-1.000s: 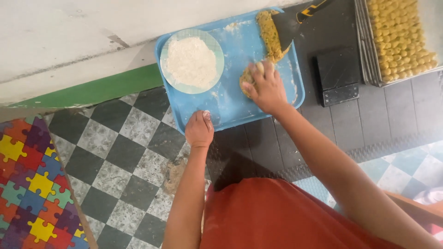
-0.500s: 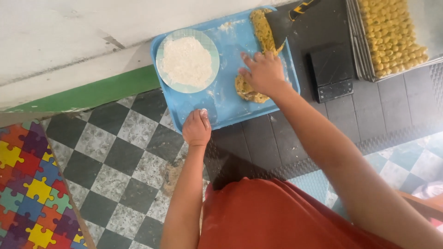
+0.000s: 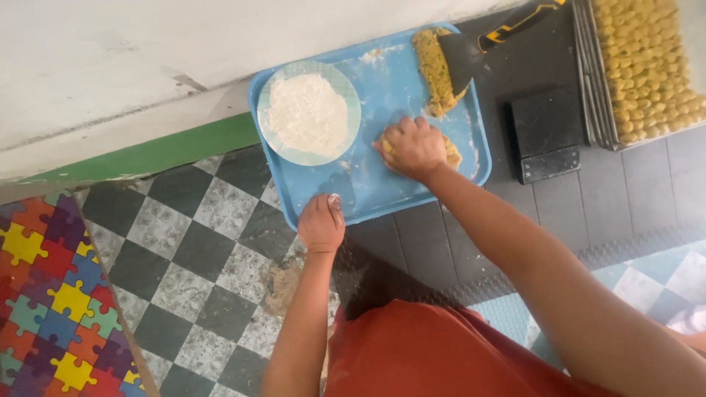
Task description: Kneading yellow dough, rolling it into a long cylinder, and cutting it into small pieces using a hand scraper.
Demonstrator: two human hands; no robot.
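A blue tray (image 3: pixel 382 187) lies on the floor, dusted with flour. My right hand (image 3: pixel 412 147) presses down on a lump of yellow dough (image 3: pixel 452 154) in the tray's middle. My left hand (image 3: pixel 321 223) rests on the tray's near edge, fingers curled against it. A pale plate of white flour (image 3: pixel 307 114) sits on the tray's left part. A long strip of yellow dough (image 3: pixel 432 70) lies at the tray's far right, with a black scraper blade (image 3: pixel 463 62) against it.
A metal tray (image 3: pixel 588 88) full of several small yellow dough pieces (image 3: pixel 647 62) stands at the right. A black block (image 3: pixel 546 132) lies between the two trays. Checkered floor mats, a coloured puzzle mat (image 3: pixel 51 294) at left, white wall with green base behind.
My right hand has moved the dough lump back and forth over the tray, now nearer its middle. My left hand has stayed at the tray's edge.
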